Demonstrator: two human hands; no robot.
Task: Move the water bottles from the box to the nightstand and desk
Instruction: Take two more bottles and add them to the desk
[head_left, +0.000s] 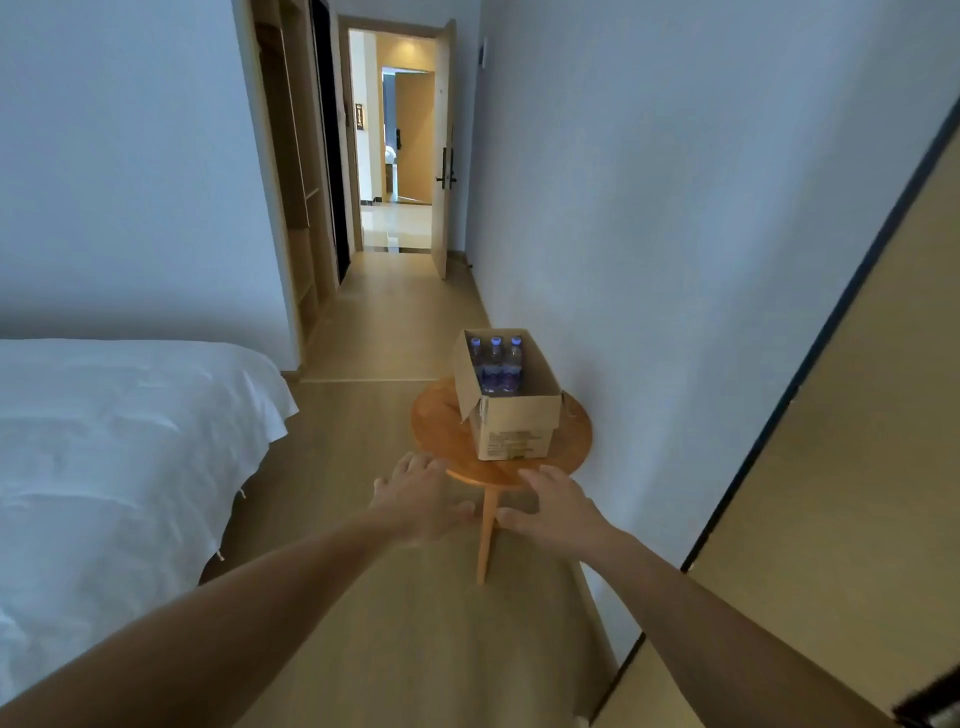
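Note:
An open cardboard box (511, 431) stands on a small round wooden table (441, 421) by the right wall. Three water bottles (496, 364) with blue caps stand upright in the box's far end. My left hand (421, 501) reaches forward with straight fingers, short of the table's near left edge. My right hand (558, 506) stretches out beside it, fingers straight, over the table's near rim. Neither hand holds anything. No nightstand or desk can be made out.
A bed with a white cover (114, 447) fills the left side. A tan panel with a dark edge (831, 467) leans in at the right. Behind the table a corridor with open shelves (296, 208) leads to an open door (444, 156).

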